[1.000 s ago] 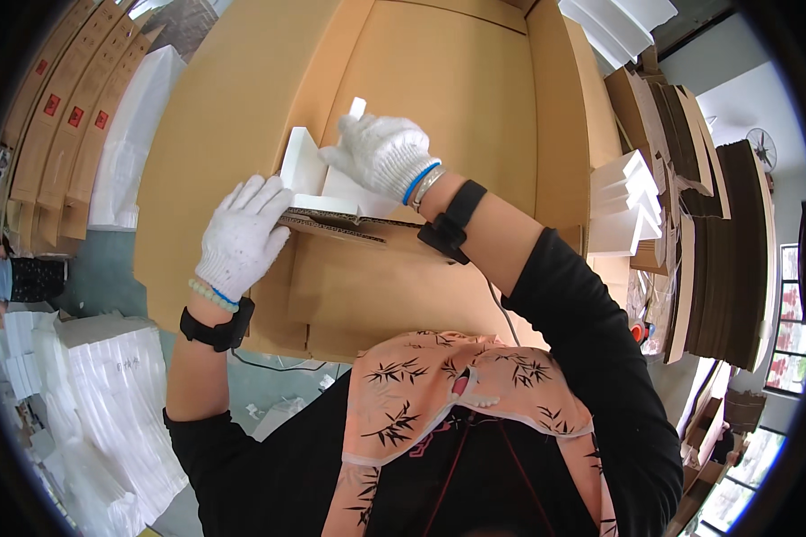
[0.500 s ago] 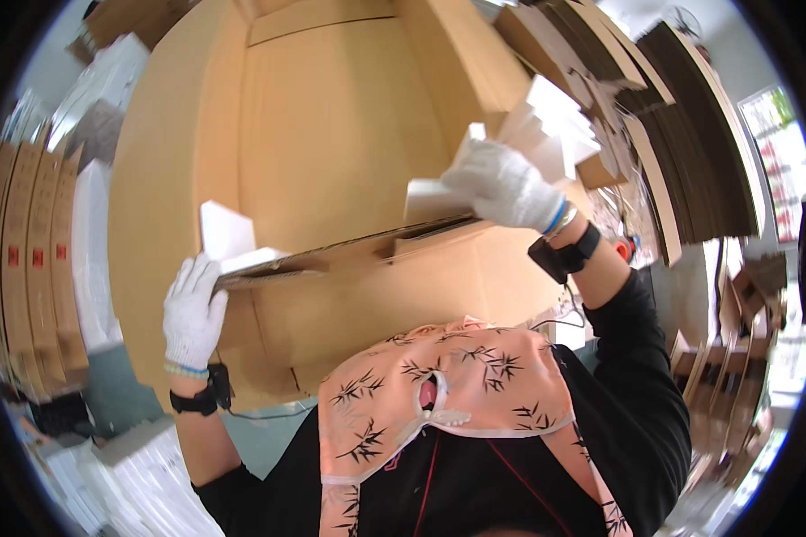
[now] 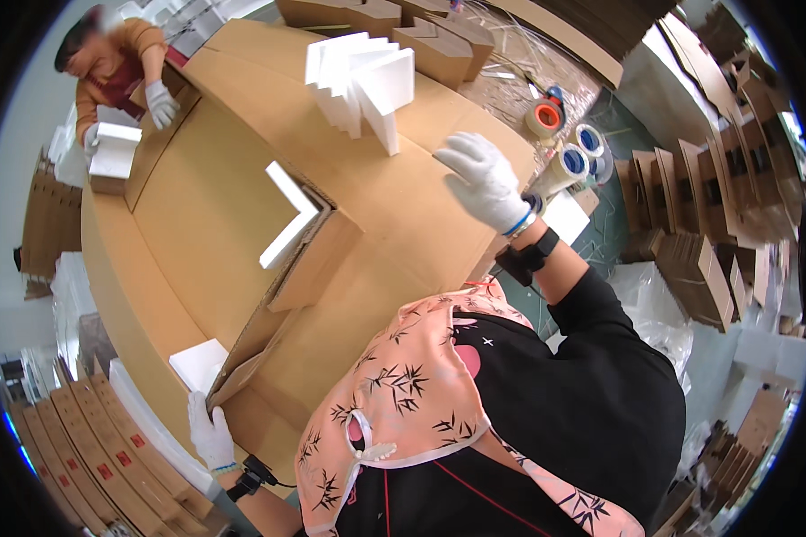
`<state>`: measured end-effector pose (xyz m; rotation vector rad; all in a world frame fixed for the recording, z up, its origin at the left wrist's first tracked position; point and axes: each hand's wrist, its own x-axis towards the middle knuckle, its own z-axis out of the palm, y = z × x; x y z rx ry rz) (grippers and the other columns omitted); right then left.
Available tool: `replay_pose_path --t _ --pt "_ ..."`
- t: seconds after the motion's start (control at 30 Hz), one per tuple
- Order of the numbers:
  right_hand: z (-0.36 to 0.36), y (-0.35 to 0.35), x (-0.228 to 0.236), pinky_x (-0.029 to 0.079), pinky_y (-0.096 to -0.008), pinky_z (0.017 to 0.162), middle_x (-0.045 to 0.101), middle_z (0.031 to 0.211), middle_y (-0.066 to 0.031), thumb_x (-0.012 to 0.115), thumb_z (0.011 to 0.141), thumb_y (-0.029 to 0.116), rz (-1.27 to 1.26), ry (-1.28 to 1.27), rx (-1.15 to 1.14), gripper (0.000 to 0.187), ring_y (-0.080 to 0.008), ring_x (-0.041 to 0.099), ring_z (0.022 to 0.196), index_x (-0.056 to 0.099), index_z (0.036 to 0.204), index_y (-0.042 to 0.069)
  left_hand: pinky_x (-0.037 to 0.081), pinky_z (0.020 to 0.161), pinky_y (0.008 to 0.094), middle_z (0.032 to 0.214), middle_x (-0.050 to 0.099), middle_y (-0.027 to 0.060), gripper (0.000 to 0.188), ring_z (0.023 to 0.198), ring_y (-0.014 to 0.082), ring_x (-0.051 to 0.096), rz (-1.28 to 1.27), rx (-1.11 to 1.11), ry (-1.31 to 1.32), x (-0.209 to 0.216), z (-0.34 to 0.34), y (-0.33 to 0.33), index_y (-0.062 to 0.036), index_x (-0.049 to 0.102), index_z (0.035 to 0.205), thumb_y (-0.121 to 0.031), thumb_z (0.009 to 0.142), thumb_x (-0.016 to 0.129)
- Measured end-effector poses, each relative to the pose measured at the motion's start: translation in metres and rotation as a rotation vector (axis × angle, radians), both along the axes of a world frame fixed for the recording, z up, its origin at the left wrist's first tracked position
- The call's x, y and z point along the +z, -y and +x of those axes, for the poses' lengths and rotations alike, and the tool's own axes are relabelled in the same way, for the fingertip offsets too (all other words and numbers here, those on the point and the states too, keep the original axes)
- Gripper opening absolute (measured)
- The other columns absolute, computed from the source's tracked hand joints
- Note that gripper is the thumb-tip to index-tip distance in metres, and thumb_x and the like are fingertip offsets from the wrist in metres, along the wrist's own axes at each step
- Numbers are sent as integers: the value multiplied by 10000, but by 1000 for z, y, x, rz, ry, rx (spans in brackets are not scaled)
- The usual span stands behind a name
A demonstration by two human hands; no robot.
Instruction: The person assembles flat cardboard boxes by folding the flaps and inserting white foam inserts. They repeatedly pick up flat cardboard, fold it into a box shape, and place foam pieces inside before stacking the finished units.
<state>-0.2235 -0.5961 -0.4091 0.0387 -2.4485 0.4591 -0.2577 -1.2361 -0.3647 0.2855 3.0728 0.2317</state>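
A large open cardboard box (image 3: pixel 201 215) lies before me with its flaps folded outward. My left hand (image 3: pixel 210 433), in a white knit glove, grips the near left corner, the cardboard edge between thumb and fingers. Beside it a white foam corner piece (image 3: pixel 199 363) sits inside that corner. Another L-shaped white foam piece (image 3: pixel 297 219) stands in the near right corner. My right hand (image 3: pixel 484 182), also gloved, is open with fingers apart above the right-hand flap, holding nothing. Beyond it, a bunch of several white foam corner pieces (image 3: pixel 354 85) stands on that flap.
At the far left a person's gloved hands (image 3: pixel 160 105) work at the box's far end, beside white foam blocks (image 3: pixel 115 150). Tape rolls (image 3: pixel 571 161) and an orange tape dispenser (image 3: pixel 544 116) lie at the right. Flattened cartons (image 3: pixel 98 447) stand at the lower left.
My right hand has let go of the foam piece at the near right corner and moved right, opening. The view has swung, bringing the other person into sight. My left hand stays at its corner.
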Motion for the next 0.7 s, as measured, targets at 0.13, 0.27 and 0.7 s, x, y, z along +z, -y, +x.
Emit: replay_pose_path --t 0.13,0.27,0.7 --pt "111 -109 -120 487 -396 942 656 1101 -196 637 819 198 -433 183 -718 355 -354 615 1065 661 1145 59 326 1135 409 1413 494 236 454 1343 379 435 -68 92 -26 8 12 -31 51 528 1316 -85 887 583" --pt "263 -185 -258 507 -442 897 675 1096 -222 541 859 200 -588 801 -1247 315 -386 632 1062 694 1096 62 319 1127 425 1421 477 247 442 1337 384 418 -199 106 -121 35 30 -98 63 531 1311 -90 898 568" --pt "315 -184 -387 423 -360 1037 540 1340 -300 698 691 324 -1484 501 -1623 865 -365 531 1269 419 1409 -70 471 998 418 1225 633 222 507 1139 376 607 -388 -154 491 -56 44 -245 -14 613 1242 -291 822 679"
